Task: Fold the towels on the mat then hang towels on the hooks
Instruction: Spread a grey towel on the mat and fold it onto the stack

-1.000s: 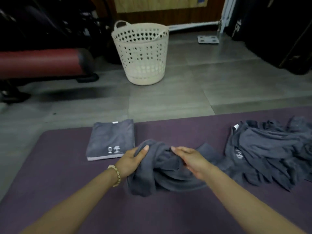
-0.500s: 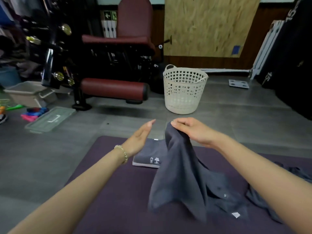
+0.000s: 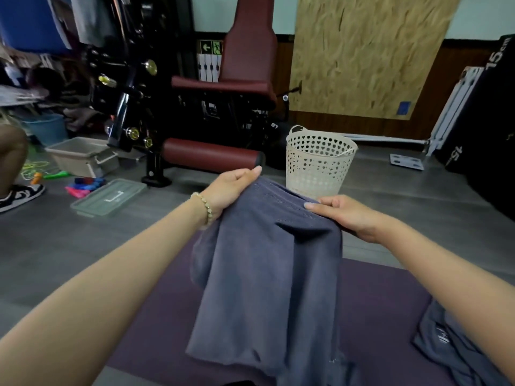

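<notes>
A grey towel [image 3: 267, 277] hangs in the air above the purple mat [image 3: 161, 310], held up by its top edge. My left hand [image 3: 231, 188] grips the towel's upper left corner, and my right hand [image 3: 345, 215] grips the upper right part. The lower end of the towel droops toward the mat. A heap of crumpled grey towels [image 3: 451, 346] lies on the mat at the lower right. The folded towel seen earlier is hidden behind the raised one.
A cream laundry basket [image 3: 320, 160] stands on the grey floor beyond the mat. A maroon gym bench machine [image 3: 223, 112] is behind it. A plastic bin [image 3: 80, 154], a lid [image 3: 108, 197] and another person's shoe [image 3: 19, 195] are at the left.
The towel was lifted off the mat by my right hand. My left hand has now taken hold of its top edge too, and the towel hangs spread between both hands. The view tilted up.
</notes>
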A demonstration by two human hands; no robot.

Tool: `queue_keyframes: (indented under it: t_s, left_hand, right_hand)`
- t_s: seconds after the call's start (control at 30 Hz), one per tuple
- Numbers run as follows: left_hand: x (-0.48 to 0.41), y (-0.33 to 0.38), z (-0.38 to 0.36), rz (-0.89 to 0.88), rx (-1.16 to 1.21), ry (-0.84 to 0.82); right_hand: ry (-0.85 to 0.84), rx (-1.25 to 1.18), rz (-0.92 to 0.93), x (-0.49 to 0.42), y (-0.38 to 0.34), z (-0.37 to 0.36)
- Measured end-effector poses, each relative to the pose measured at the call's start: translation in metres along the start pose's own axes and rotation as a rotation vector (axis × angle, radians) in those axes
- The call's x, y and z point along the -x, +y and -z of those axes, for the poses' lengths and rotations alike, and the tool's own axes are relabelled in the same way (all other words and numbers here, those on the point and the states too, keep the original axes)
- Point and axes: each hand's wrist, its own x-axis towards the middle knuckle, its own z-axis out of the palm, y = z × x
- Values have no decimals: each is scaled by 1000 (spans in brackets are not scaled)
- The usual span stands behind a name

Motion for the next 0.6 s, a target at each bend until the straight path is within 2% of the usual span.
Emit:
queue_keyframes:
  t_s: [0.17,0.3,0.47,0.6]
  left_hand:
    - [-10,-1,46,28,-110,236]
    - [-20,-16,68,31,-285,311]
    - [-60,-33,66,47,-248,424]
    - [-95,-21,66,-14,-172,492]
  right_hand:
    - [53,-12,-32,13,28,28]
    - [122,-63,-70,12,53,50]
    - [337,-245,8,-13,40,60]
    - [540,-203,104,-35,15,77]
